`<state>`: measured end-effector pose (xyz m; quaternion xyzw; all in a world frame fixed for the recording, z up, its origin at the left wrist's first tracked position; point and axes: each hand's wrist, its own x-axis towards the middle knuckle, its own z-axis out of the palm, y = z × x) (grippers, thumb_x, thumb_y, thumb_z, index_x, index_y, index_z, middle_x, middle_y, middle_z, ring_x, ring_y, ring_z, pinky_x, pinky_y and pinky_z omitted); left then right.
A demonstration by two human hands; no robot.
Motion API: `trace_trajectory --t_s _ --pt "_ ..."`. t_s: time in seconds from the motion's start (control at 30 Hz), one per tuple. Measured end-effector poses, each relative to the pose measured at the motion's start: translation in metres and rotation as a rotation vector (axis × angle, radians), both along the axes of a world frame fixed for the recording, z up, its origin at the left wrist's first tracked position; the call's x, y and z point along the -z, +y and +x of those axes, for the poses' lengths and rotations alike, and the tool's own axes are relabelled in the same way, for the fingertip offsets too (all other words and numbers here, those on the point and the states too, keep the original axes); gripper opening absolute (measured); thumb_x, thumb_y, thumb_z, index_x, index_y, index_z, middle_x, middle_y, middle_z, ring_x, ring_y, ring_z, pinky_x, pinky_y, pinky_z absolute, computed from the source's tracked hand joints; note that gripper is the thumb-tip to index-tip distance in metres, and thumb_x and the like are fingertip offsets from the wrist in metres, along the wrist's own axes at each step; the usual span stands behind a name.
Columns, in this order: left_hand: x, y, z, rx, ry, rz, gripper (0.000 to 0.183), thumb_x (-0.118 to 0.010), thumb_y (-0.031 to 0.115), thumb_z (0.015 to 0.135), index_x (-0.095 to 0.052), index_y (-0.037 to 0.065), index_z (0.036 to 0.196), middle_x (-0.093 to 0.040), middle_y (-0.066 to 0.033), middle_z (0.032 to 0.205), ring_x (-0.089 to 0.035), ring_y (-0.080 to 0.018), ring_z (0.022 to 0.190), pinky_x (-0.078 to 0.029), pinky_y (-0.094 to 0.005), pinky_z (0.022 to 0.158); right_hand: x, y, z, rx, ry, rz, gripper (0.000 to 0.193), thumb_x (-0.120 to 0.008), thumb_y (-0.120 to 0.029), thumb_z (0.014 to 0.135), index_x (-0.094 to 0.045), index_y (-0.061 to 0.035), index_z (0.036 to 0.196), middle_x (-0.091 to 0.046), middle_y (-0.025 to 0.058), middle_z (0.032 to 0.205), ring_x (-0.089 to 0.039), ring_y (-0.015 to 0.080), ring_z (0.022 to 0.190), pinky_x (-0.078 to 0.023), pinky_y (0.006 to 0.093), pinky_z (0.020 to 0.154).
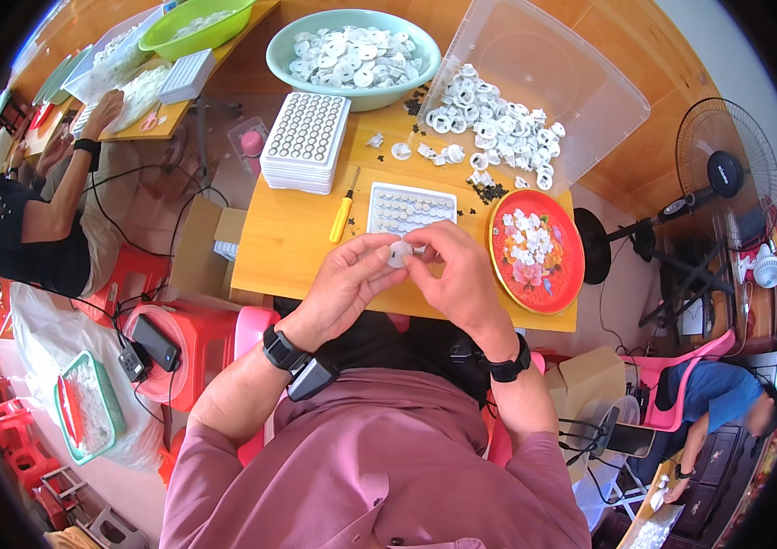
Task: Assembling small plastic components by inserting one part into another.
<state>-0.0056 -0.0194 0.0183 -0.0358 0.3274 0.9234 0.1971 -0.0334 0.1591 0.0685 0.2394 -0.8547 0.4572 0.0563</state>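
Head view: pinches a small white disc [400,254] between the thumb and fingers of the left hand [352,279], squeezed together on its left side. With the right hand [455,279], touches the disc's other edge with bent thumb and finger; cannot tell if pinching it too. Holds the disc between both hands, above the near part of a yellow wooden table [297,252]. Points its flat face mostly up, toward the camera. Looks about as wide as long, so cannot pick out a long axis.

Just past the fingertips of both hands, shows a white tray [414,189] set with rows of little round pieces. Past the left hand, shows a yellow screwdriver [342,218], with its thin metal tip pointing away from that hand and leaning a bit right. Farther past the left hand, shows a stack of white trays [297,174], then a pale blue bowl [342,93] full of white parts.

Farther past the right hand, shows a pile of white rings [498,128] by a clear plastic box [589,91]. Just right of the right hand, shows a red plate [535,306] with painted flowers and small white bits [527,236]. Well off to the right of that hand, shows small pale writing on the dark middle of a fan [725,174].
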Motion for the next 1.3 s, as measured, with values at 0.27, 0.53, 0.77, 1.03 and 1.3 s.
trace_trajectory --t_s 0.27,0.53,0.77,1.03,1.3 --pt "0.008 0.0 0.0 0.006 0.025 0.075 0.024 -0.059 0.014 0.1 -0.059 0.003 0.121 -0.064 -0.0082 0.118 -0.063 -0.0161 0.11 -0.053 -0.0317 0.098 -0.006 -0.006 0.004 -0.026 0.413 0.205 0.021 -0.074 -0.005 0.074 -0.065 -0.0058 0.093 -0.067 0.0093 0.088 -0.066 0.0293 0.079 -0.051 0.0383 0.068" --pt "0.01 0.0 -0.001 0.023 -0.008 0.126 0.023 -0.059 0.013 0.1 -0.058 0.004 0.122 -0.065 -0.008 0.118 -0.063 -0.0155 0.109 -0.053 -0.0324 0.099 -0.002 -0.005 0.003 -0.054 0.36 0.101 0.019 -0.074 -0.004 0.074 -0.063 -0.0047 0.089 -0.066 0.009 0.09 -0.065 0.0294 0.08 -0.052 0.0388 0.067" --pt "0.009 0.001 0.001 0.028 0.036 0.083 0.023 -0.06 0.012 0.099 -0.059 0.004 0.121 -0.065 -0.0068 0.115 -0.064 -0.0142 0.108 -0.053 -0.031 0.099 -0.004 -0.007 0.006 -0.024 0.436 0.17 0.018 -0.072 -0.003 0.074 -0.062 -0.0052 0.088 -0.067 0.0086 0.084 -0.065 0.0291 0.074 -0.052 0.0394 0.065" --pt "0.014 0.0 0.003 0.031 0.008 0.092 0.023 -0.063 0.01 0.098 -0.059 0.003 0.12 -0.065 -0.0082 0.114 -0.065 -0.0153 0.106 -0.054 -0.0315 0.098 0.001 -0.007 0.005 -0.062 0.47 0.129 0.016 -0.071 0.001 0.075 -0.06 -0.0044 0.085 -0.066 0.0096 0.079 -0.064 0.0293 0.071 -0.05 0.0383 0.063" --pt "0.005 0.004 0.002 -0.069 -0.041 0.003 0.032 -0.066 0.007 0.094 -0.054 0.003 0.124 -0.063 -0.0113 0.119 -0.062 -0.0181 0.112 -0.053 -0.0334 0.098 0.007 -0.005 0.0 -0.05 0.437 0.066 0.021 -0.072 0.0 0.075 -0.061 -0.0038 0.092 -0.065 0.0097 0.079 -0.065 0.0284 0.072 -0.051 0.037 0.065"
